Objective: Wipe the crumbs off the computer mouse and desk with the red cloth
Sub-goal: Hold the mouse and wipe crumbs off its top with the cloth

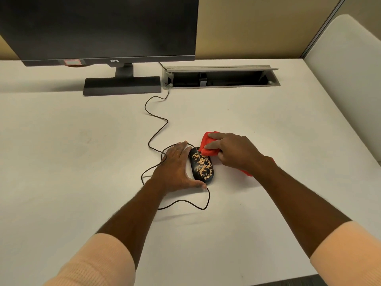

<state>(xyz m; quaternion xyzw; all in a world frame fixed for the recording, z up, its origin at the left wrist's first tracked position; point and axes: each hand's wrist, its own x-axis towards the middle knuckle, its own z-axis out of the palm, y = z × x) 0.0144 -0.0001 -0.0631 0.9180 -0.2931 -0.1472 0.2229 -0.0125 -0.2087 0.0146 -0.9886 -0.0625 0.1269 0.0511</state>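
A black computer mouse (202, 167) lies on the white desk (82, 151), its top covered with tan crumbs (203, 165). My left hand (174, 169) rests flat against the mouse's left side, thumb curled round its near end. My right hand (237, 150) grips the bunched red cloth (208, 144) and presses it on the mouse's far right end. A bit of red cloth also shows under my right wrist.
The mouse cable (156, 120) snakes from the mouse to a cable hatch (221, 77) at the back and loops near my left wrist. A dark monitor (99, 27) on its stand (121, 85) stands at the back left. A partition (350, 79) borders the right.
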